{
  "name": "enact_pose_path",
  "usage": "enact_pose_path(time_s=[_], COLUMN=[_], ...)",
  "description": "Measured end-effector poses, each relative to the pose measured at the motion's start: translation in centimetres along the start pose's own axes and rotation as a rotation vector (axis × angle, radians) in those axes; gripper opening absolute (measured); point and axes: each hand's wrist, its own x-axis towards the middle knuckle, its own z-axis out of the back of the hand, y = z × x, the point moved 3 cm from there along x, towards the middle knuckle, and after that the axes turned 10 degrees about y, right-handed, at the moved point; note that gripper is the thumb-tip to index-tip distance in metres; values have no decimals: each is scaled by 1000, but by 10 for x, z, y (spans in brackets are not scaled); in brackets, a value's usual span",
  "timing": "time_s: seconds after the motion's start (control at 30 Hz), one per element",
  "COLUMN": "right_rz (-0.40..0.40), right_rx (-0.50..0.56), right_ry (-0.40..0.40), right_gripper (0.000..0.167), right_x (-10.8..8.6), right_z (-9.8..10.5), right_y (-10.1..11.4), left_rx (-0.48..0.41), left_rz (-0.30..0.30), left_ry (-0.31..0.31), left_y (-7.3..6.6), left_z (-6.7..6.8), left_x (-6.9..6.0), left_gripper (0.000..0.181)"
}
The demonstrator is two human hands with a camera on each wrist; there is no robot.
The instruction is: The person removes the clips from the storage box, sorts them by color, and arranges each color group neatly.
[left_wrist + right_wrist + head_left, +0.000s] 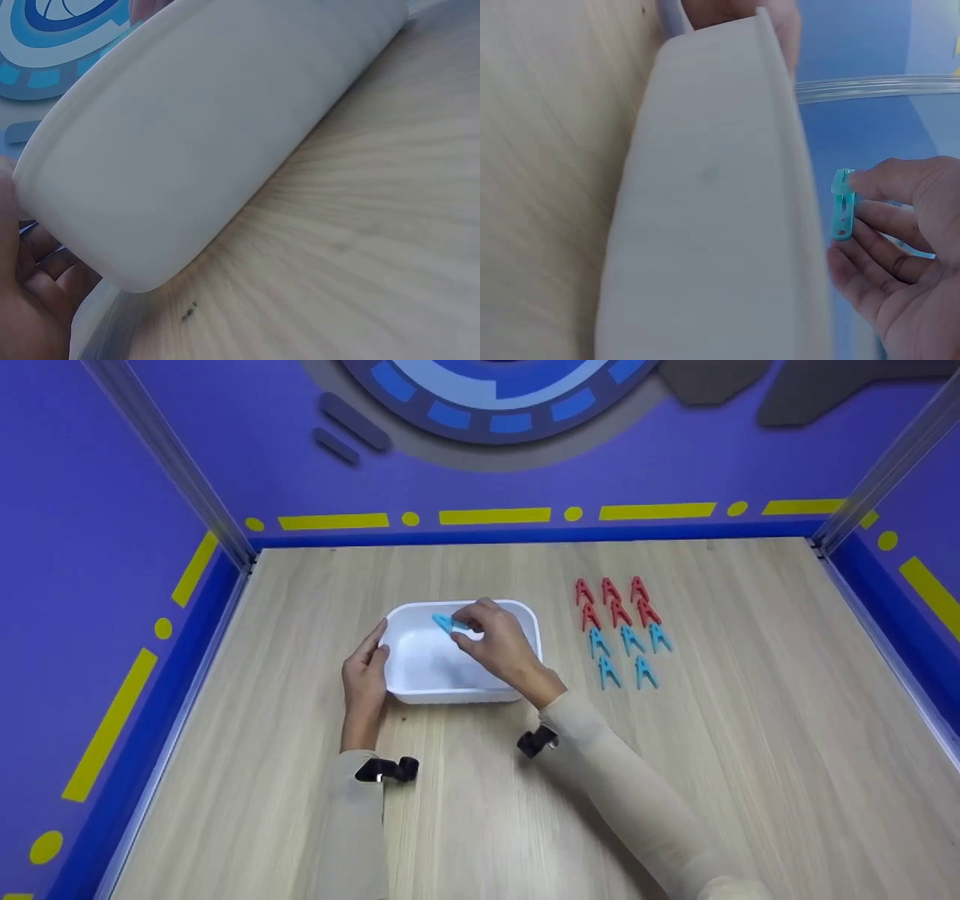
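A white plastic tub (463, 695) stands on the table. At its left end my left hand (365, 679) grips the wall, with thumb and fingers at the rim. My right hand (499, 641) is over the tub's interior and pinches a light-blue clothespin (444, 622) between thumb and fingers. In the right wrist view the clothespin (843, 204) sticks out past the fingertips. More light blue shows behind the fingers there; whether it is a second clothespin I cannot tell. The tub's outer wall (172, 142) fills much of the left wrist view.
Right of the tub, several red clothespins (616, 613) lie in two rows at the back. Several blue clothespins (631, 640) lie in two rows in front of them. Blue panels (480, 484) with yellow marks wall in the wooden table (750, 720) at the back and sides.
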Motion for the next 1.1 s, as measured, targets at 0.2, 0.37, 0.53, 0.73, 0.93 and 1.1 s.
enact_pose_path(time_s=[0.2, 0.37, 0.53, 0.73, 0.93, 1.1], right_rz=[20, 4, -69, -134, -168, -244], right_rx=[1, -17, -19, -38, -56, -60], right_ry=[-73, -153, -226, -282, -311, -321], right_gripper=[25, 24, 24, 26, 26, 27], right_x=[-24, -42, -58, -79, -101, -120], right_z=[28, 54, 80, 106, 124, 136], right_y=[-5, -19, -38, -62, -83, -99], left_rx=[-6, -13, -30, -19, 0, -2], left_rz=[-9, 15, 29, 29, 20, 22], left_ry=[-8, -5, 1, 5, 7, 6], left_y=[0, 1, 1, 1, 1, 0], left_z=[0, 0, 0, -1, -1, -1], left_x=[-1, 0, 1, 1, 0, 0], left_gripper=[43, 43, 43, 43, 44, 44])
